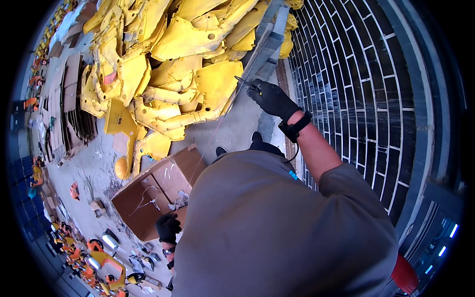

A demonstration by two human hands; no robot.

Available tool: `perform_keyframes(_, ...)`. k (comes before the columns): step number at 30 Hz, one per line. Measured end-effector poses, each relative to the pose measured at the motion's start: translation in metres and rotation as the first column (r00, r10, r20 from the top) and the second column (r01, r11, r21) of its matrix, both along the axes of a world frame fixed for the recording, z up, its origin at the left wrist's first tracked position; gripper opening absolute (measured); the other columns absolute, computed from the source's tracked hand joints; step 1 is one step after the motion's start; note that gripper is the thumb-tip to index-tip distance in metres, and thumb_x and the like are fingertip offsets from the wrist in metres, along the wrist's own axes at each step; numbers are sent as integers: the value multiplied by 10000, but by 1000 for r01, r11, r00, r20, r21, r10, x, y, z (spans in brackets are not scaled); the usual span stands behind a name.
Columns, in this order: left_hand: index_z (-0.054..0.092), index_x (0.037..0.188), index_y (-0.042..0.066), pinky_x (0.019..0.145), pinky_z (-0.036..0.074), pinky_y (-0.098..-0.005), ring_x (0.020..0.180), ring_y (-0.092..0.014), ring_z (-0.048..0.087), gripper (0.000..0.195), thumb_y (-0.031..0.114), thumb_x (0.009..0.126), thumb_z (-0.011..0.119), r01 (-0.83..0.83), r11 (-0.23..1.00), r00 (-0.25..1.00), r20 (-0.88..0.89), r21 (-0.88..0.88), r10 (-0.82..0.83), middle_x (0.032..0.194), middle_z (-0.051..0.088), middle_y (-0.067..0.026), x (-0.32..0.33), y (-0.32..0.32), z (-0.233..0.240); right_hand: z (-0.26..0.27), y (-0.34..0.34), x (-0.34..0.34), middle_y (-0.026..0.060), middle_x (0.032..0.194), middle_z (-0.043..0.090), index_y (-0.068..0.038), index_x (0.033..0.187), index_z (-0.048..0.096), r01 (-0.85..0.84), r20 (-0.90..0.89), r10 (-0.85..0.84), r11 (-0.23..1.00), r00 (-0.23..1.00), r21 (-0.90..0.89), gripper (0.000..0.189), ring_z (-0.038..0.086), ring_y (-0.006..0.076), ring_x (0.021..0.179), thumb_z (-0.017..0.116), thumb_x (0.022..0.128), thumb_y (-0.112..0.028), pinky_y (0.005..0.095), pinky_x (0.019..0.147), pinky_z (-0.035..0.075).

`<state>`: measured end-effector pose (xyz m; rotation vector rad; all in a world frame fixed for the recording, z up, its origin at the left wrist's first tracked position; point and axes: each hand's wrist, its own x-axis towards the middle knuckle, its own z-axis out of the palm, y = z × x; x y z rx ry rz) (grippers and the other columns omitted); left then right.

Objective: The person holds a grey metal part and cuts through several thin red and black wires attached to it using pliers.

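My right hand (272,99), in a black glove, is closed on a small dark hand tool (253,87) with a metal end, pliers or scissors by its look. The tool is beside the edge of a heap of yellow plastic panels (217,83). Down at the lower left, my left hand (168,227), also gloved in black, is closed next to an open cardboard box (139,208). A thin reddish string or wire (209,143) runs from my left hand over the box up towards the tool.
A grey metal frame or rail (269,41) stands between the heap and a dark tiled wall (345,92). Flattened cardboard (70,100) is stacked at the left. Orange and yellow vehicle parts (111,263) lie on the floor at the lower left.
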<state>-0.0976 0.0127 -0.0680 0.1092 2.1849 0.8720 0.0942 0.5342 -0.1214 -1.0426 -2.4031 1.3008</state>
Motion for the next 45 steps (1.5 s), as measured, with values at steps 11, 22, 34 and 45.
perform_keyframes(11,545,1307,49,1008,471,-400,1258,-370,532,554,86,765,659,371,928,845,-409,-11,-343,1346,560,-194,-42,79,-41,-20,-2,11,205,990,686,-13,1113,657,29,-244,21,980,970,197,319,653,401,934,672,892,-243,434,799,524)
perform_keyframes(22,627,1207,101,958,486,-410,1111,-341,612,402,347,890,658,744,488,665,-574,457,-477,1205,634,-163,39,429,-28,7,6,31,237,834,655,-9,1059,642,-114,4,114,988,994,108,283,652,375,772,628,890,-237,445,665,482)
perform_keyframes(34,718,990,119,864,530,-394,956,-301,670,206,193,801,689,888,389,450,-627,244,-635,998,708,-103,52,462,-73,-15,5,40,153,836,697,-50,983,684,-19,81,16,999,997,36,226,671,344,795,632,908,-256,421,699,502)
perform_keyframes(45,715,969,47,758,559,-317,863,-154,673,122,41,848,697,684,141,517,-340,716,-786,932,703,-54,14,482,-74,-2,-37,26,167,794,691,-60,973,680,233,62,-270,907,961,351,369,670,378,813,568,931,-408,472,713,508)
